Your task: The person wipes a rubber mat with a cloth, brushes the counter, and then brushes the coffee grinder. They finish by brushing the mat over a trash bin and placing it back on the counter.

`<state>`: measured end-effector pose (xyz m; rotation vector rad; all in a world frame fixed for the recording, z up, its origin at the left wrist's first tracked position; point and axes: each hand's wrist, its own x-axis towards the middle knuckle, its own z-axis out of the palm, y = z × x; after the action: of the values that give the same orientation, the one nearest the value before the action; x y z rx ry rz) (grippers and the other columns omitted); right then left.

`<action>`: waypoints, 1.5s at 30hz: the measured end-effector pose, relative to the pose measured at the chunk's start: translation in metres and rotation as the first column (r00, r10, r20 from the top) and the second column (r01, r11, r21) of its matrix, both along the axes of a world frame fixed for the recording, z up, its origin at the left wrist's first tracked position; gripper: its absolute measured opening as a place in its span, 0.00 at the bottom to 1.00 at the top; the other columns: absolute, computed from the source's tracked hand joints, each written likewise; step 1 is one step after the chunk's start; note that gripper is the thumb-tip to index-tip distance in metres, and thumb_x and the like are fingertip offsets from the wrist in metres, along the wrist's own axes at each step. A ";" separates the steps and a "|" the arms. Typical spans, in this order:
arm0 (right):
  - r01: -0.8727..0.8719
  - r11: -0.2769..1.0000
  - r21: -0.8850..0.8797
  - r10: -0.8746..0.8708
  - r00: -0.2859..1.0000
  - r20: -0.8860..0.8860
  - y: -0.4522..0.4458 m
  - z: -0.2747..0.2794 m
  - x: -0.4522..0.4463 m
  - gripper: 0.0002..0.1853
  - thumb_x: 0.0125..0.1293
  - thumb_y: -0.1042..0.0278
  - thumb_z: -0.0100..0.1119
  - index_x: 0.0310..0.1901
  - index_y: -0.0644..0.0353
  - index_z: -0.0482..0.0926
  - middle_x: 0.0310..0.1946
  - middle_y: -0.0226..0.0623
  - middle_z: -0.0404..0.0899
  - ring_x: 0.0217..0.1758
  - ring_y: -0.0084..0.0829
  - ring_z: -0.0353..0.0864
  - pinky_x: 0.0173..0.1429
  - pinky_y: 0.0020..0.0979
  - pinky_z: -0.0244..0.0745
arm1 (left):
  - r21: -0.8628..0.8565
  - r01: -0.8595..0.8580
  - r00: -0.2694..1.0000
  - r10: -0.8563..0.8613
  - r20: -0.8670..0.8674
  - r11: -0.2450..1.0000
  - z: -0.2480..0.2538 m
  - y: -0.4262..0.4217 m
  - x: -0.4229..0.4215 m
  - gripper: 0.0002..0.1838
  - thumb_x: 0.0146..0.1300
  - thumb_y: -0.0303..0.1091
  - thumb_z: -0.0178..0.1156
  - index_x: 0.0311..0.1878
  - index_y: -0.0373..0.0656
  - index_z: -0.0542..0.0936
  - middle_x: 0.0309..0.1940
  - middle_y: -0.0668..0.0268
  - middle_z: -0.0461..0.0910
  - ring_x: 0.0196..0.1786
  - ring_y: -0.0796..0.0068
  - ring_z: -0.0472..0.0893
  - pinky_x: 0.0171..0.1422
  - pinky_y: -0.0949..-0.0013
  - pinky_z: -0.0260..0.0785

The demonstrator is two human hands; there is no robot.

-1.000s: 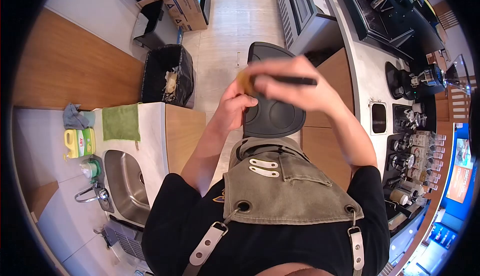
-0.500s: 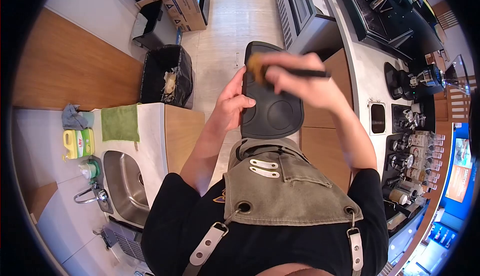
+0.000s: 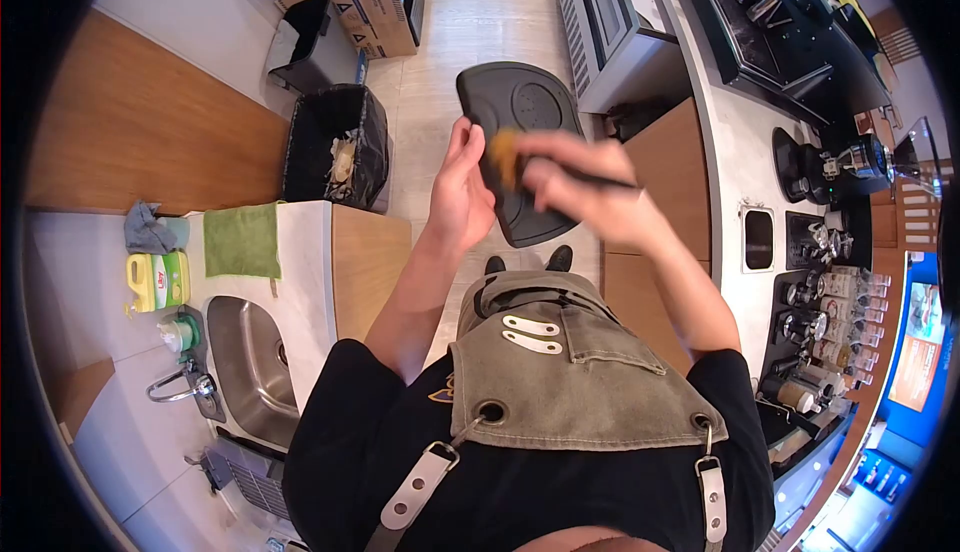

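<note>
Pale flooring (image 3: pixel 440 62) runs beneath the dark mat (image 3: pixel 525 102), which you hold in the air ahead of your apron (image 3: pixel 560 382). Your left hand (image 3: pixel 463 192) grips the mat at its left edge, fingers pointing away from you. Your right hand (image 3: pixel 590 177) is closed on the dark handle of a brush (image 3: pixel 507 160); its tan bristles lie over the mat's face, just beside your left fingers. Motion blur hides whether they touch it.

Against the frame half a second earlier, you have shifted the mat farther from your apron and turned it; your dark shoes (image 3: pixel 557 258) now show between the two. Your left thumb no longer rests across its face.

Left of the mat stands a black-lined bin (image 3: pixel 335 147); nearer you on that side are a green cloth (image 3: pixel 242 242) and a steel sink (image 3: pixel 250 362). Right of the mat runs a worktop (image 3: pixel 722 142) carrying a grinder (image 3: pixel 865 157). Your right hand and brush obstruct the view of the mat's middle.
</note>
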<state>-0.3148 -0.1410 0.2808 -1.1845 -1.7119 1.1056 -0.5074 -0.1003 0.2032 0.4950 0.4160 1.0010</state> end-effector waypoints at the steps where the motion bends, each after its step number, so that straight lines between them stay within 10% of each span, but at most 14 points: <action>1: -0.154 0.987 -0.042 0.158 0.981 0.110 -0.007 0.007 -0.003 0.19 0.72 0.63 0.63 0.59 0.67 0.84 0.34 0.39 0.88 0.31 0.24 0.86 0.42 0.28 0.80 | 0.011 -0.014 1.000 0.015 -0.015 1.000 0.000 0.001 0.001 0.22 0.83 0.40 0.47 0.74 0.47 0.63 0.72 0.61 0.69 0.74 0.64 0.72 0.76 0.51 0.69; 3: -0.376 0.867 -0.328 0.403 0.915 0.014 -0.009 0.010 0.008 0.18 0.71 0.64 0.64 0.57 0.65 0.86 0.30 0.40 0.88 0.31 0.25 0.88 0.42 0.29 0.81 | 0.045 -0.079 0.997 0.080 -0.019 0.996 0.003 0.003 0.006 0.18 0.84 0.41 0.46 0.70 0.48 0.66 0.67 0.64 0.74 0.71 0.66 0.76 0.73 0.53 0.73; 6: 0.061 0.994 -0.093 -0.059 0.998 0.031 -0.001 -0.001 -0.004 0.16 0.71 0.66 0.63 0.56 0.66 0.86 0.32 0.38 0.87 0.31 0.23 0.85 0.43 0.29 0.81 | 0.080 -0.078 0.995 0.082 -0.051 0.994 0.001 0.005 0.005 0.17 0.83 0.41 0.47 0.68 0.47 0.67 0.65 0.65 0.76 0.70 0.66 0.77 0.73 0.53 0.73; 9: -0.165 0.986 -0.010 0.166 0.984 0.068 -0.012 -0.005 -0.005 0.16 0.71 0.65 0.63 0.54 0.66 0.86 0.31 0.36 0.87 0.31 0.22 0.85 0.42 0.28 0.81 | 0.114 -0.141 0.987 0.149 -0.064 0.983 0.005 0.015 0.004 0.16 0.84 0.41 0.47 0.67 0.47 0.69 0.66 0.64 0.76 0.70 0.67 0.77 0.73 0.53 0.73; 11: -0.352 0.796 -0.493 0.508 0.830 0.228 -0.020 0.002 0.004 0.16 0.65 0.58 0.65 0.50 0.55 0.88 0.25 0.36 0.85 0.33 0.25 0.85 0.43 0.34 0.79 | 0.076 -0.155 0.987 0.157 -0.021 0.985 0.008 0.015 0.002 0.13 0.83 0.41 0.49 0.63 0.47 0.70 0.63 0.65 0.77 0.67 0.68 0.78 0.72 0.56 0.73; 19: 0.213 0.953 -0.215 -0.205 0.977 0.059 -0.019 -0.013 0.033 0.18 0.73 0.65 0.63 0.60 0.61 0.83 0.30 0.37 0.89 0.33 0.21 0.86 0.41 0.27 0.80 | 0.028 -0.244 0.963 0.246 -0.107 0.969 -0.016 0.023 0.001 0.10 0.82 0.44 0.54 0.49 0.48 0.72 0.48 0.68 0.79 0.56 0.73 0.79 0.60 0.59 0.77; 26: 0.136 0.990 -0.038 -0.130 0.982 0.139 -0.028 -0.039 -0.014 0.22 0.73 0.57 0.64 0.64 0.55 0.80 0.29 0.44 0.86 0.33 0.42 0.88 0.44 0.37 0.80 | -0.144 -0.260 0.955 0.232 -0.187 0.955 -0.030 0.015 0.011 0.18 0.78 0.53 0.59 0.50 0.47 0.74 0.44 0.69 0.80 0.49 0.75 0.81 0.54 0.64 0.78; 29: 0.091 0.988 -0.124 -0.065 0.977 0.204 -0.028 -0.043 -0.012 0.22 0.73 0.59 0.64 0.65 0.57 0.80 0.30 0.40 0.88 0.33 0.31 0.89 0.43 0.33 0.81 | -0.141 -0.241 0.962 0.217 -0.166 0.960 -0.031 0.016 0.013 0.21 0.76 0.54 0.60 0.53 0.45 0.75 0.44 0.68 0.81 0.46 0.74 0.83 0.51 0.64 0.79; 33: 0.196 0.959 0.205 -0.269 0.859 0.436 -0.028 -0.044 -0.010 0.19 0.69 0.56 0.66 0.58 0.53 0.83 0.30 0.43 0.86 0.34 0.46 0.87 0.41 0.42 0.80 | -0.117 -0.273 0.928 0.229 -0.295 0.955 -0.019 0.007 0.011 0.21 0.77 0.54 0.60 0.54 0.44 0.77 0.45 0.67 0.81 0.42 0.75 0.84 0.45 0.68 0.80; 38: 0.002 0.902 0.432 -0.150 0.940 0.307 -0.033 -0.032 -0.036 0.12 0.68 0.67 0.68 0.51 0.60 0.86 0.28 0.43 0.82 0.30 0.39 0.84 0.38 0.36 0.79 | 0.038 -0.214 0.927 0.215 -0.306 0.976 -0.040 0.003 0.004 0.23 0.78 0.52 0.57 0.56 0.39 0.77 0.49 0.60 0.83 0.48 0.68 0.87 0.50 0.64 0.84; 43: 0.491 0.709 0.507 -0.581 0.814 0.025 0.012 -0.041 0.007 0.09 0.73 0.70 0.64 0.49 0.64 0.86 0.36 0.45 0.88 0.35 0.37 0.87 0.44 0.33 0.81 | 0.004 -0.330 0.908 0.318 -0.274 0.944 -0.028 -0.015 0.016 0.21 0.79 0.51 0.58 0.56 0.41 0.77 0.49 0.65 0.82 0.50 0.67 0.86 0.51 0.56 0.85; 45: 0.252 0.765 0.593 -0.411 0.900 0.148 -0.002 -0.030 -0.002 0.08 0.72 0.72 0.64 0.49 0.62 0.87 0.38 0.43 0.89 0.39 0.38 0.89 0.48 0.37 0.82 | 0.037 -0.367 0.894 0.363 -0.261 0.930 -0.032 -0.017 0.018 0.21 0.79 0.52 0.57 0.56 0.41 0.77 0.49 0.64 0.82 0.50 0.65 0.86 0.53 0.55 0.85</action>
<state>-0.3164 -0.1429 0.2511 -1.2169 -1.7576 0.1837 -0.4893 -0.1170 0.1710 0.5523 0.7763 1.2997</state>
